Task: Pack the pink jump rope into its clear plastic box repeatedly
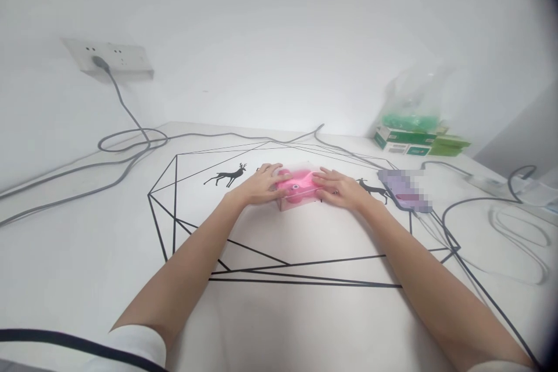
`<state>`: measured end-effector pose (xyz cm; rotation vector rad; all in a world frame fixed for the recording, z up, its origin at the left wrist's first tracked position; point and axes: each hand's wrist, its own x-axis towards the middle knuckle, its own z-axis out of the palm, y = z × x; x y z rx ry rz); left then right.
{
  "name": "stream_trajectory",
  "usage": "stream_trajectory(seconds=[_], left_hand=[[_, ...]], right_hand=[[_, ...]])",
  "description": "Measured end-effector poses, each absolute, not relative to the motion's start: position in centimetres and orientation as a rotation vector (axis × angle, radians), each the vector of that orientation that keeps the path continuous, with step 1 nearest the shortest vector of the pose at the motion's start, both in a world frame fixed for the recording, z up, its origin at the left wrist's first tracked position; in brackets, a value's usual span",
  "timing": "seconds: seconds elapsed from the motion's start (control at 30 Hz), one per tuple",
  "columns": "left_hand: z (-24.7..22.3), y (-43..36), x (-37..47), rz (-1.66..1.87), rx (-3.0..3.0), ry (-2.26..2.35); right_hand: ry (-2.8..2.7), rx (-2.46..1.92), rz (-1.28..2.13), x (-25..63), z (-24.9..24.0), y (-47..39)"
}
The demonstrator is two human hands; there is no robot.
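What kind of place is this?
Probably an indoor desk spot, maybe at home or in an office; I can't tell which. The clues: a white table printed with black deer, a wall socket with a plug in it, and a smartphone.

Bright pink, lumpy toy point(300, 186) with a round eye-like spot facing out. Tucked inside a see-through box point(297, 203). Sitting on the white counter point(305, 238), turned a little bit.
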<state>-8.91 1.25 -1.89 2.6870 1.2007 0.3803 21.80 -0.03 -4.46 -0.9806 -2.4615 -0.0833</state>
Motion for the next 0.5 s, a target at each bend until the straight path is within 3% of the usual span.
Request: stream_trajectory(seconds=[0.23,0.5], left_hand=[[-2.7,-0.9,-8.5,0.396,2.755,1.318],[-4.5,-5.2,-5.4,0.585,2.887,1.721]], right_hand=[[-2.439,-1.044,-0.322,20.5,-3.6,-1.0],[-2.390,-1.097,-0.263,18.0,-3.6,-3.7]])
